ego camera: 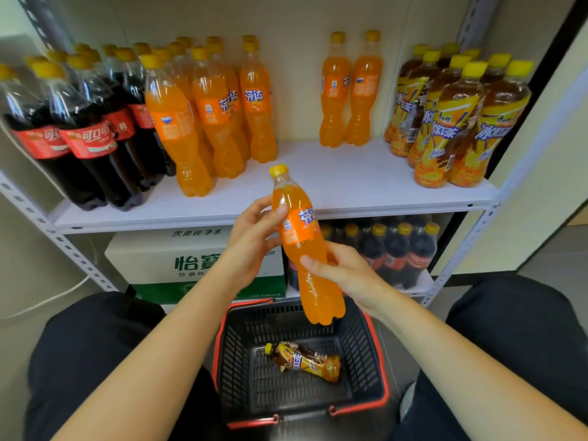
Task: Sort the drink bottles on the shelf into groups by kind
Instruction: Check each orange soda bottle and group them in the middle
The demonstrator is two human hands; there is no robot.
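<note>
Left grip (253,238) and right grip (346,272) hold orange bottle (302,232) over basket (235,361).

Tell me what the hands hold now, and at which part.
Both hold one orange soda bottle: the left hand at its label, the right hand just below the label.

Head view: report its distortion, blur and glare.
Head view: wide-angle distortion splays the shelf posts outward. The cola bottles near the left edge look soft, and the held orange soda bottle is sharp. Lighting is even, with a mild sheen on the white shelf board.
</note>
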